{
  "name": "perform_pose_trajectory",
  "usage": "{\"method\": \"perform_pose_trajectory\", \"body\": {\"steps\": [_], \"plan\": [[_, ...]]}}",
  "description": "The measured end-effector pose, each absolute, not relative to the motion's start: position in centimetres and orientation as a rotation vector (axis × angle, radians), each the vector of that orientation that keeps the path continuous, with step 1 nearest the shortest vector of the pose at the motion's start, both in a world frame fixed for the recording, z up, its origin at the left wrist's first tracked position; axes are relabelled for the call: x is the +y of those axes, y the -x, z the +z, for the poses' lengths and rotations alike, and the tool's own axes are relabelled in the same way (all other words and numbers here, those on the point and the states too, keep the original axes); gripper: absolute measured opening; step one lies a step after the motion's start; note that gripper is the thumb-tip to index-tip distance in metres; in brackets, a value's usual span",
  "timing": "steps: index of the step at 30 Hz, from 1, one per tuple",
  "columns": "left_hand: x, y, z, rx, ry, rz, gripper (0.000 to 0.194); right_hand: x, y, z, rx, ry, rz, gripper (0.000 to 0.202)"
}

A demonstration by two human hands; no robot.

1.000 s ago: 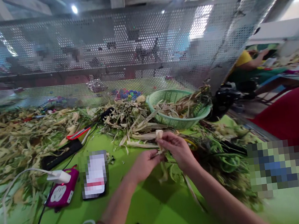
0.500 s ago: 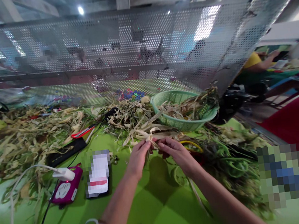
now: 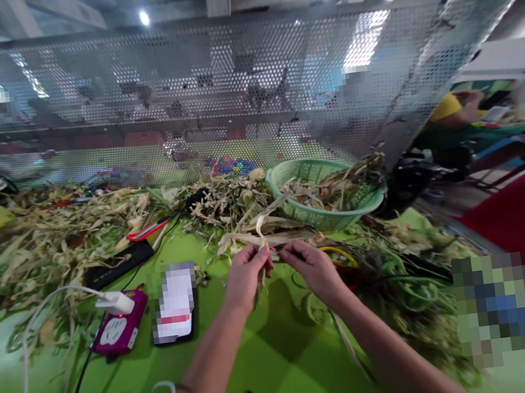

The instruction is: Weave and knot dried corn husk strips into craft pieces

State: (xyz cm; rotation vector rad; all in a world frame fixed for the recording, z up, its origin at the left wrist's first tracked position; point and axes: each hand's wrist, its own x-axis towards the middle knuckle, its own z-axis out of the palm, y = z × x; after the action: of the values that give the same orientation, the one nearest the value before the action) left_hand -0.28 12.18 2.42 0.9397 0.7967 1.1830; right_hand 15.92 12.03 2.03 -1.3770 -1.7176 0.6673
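Near the middle of the green table (image 3: 282,360), my left hand (image 3: 248,275) is closed on a pale dried husk strip (image 3: 261,230) that sticks up above its fingertips, with greenish ends hanging below. My right hand (image 3: 310,266) is pinched just to the right, its fingertips at a thin pale strand by the left fingers; how firmly it grips this is too small to tell. More dried husks (image 3: 285,222) lie right behind both hands, in front of a green plastic basket (image 3: 325,217) that holds brown and grey husks.
A phone (image 3: 175,303), a magenta power strip (image 3: 118,329) with white cables and a black pouch (image 3: 120,265) lie left. Husk piles (image 3: 57,241) spread behind them, near a red cutter (image 3: 146,230). Green strands (image 3: 407,287) lie right. A perforated metal screen (image 3: 184,104) stands behind.
My hands have drawn slightly apart, with the right fingertips a little further from the left. The husk strip above my left hand now stands up more, in a curved shape.
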Motion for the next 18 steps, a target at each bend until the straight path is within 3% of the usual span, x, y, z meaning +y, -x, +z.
{"method": "perform_pose_trajectory", "body": {"steps": [7, 13, 18], "plan": [[12.5, 0.8, 2.6, 0.807, -0.894, 1.118, 0.019, 11.7, -16.1, 2.7, -1.759, 1.367, 0.455, 0.020], [12.5, 0.9, 2.5, 0.780, -0.947, 1.066, 0.033, 11.3, -15.9, 3.1, -1.828, 1.343, 0.375, 0.017], [12.9, 0.7, 2.0, 0.851, -0.969, 1.125, 0.031, 10.2, -15.1, 3.8, -1.774, 1.344, 0.106, 0.014]]}}
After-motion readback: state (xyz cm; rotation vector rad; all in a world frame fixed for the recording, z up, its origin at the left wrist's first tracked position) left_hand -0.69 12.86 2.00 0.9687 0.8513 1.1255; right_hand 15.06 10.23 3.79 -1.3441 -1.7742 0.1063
